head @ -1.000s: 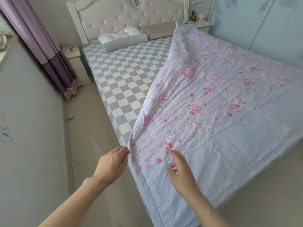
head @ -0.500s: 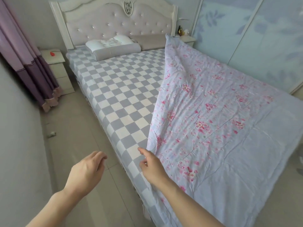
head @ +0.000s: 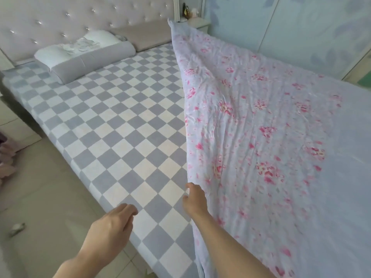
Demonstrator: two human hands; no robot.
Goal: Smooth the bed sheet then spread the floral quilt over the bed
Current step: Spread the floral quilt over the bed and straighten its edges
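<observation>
The right hand (head: pixel 193 199) pinches the near left edge of the floral quilt (head: pixel 271 137), its fingers curled round the fold of cloth. The left hand (head: pixel 112 225) holds nothing; its fingers hang loosely curled over the near edge of the bed, and whether they touch the sheet I cannot tell. The quilt covers the right half of the bed, wrinkled, its left edge running from the hand up to the headboard (head: pixel 80 23). The checkered sheet (head: pixel 112 125) lies flat and bare on the left half. Two pillows (head: pixel 86 55) sit at the head, a tan one beside them. Pale tiled floor (head: pixel 40 197) borders the bed on the left, and a light blue wardrobe (head: pixel 291 31) stands on the right.
</observation>
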